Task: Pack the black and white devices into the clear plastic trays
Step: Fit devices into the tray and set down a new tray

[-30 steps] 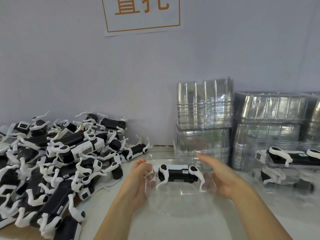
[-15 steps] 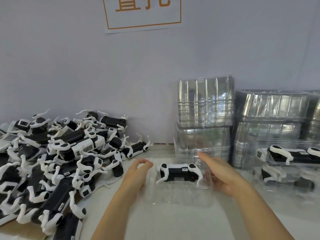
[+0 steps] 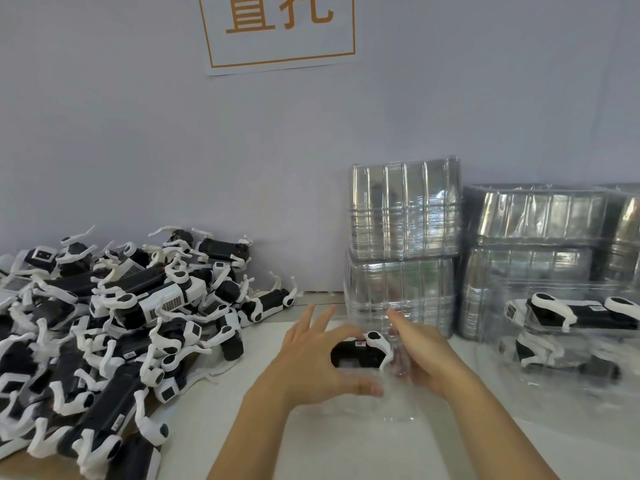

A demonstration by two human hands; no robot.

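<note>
A black and white device (image 3: 356, 353) lies inside a clear plastic tray (image 3: 394, 407) held just above the white table. My left hand (image 3: 308, 365) covers the device's left end. Its index finger curves over the back and its thumb runs along the tray's front, while the other fingers stick out straight. My right hand (image 3: 424, 355) grips the tray's right side, thumb up, with its fingers blurred behind the plastic. The device's left end is hidden by my left hand.
A big pile of loose devices (image 3: 121, 323) fills the left of the table. Stacks of empty clear trays (image 3: 401, 251) stand against the wall, with more stacks (image 3: 536, 258) to the right. Packed trays (image 3: 571, 317) lie at the right. A sign (image 3: 280, 26) hangs on the wall.
My left hand has moved right from the tray's left edge onto the device and spread its fingers. The tray and right hand stayed nearly in place.
</note>
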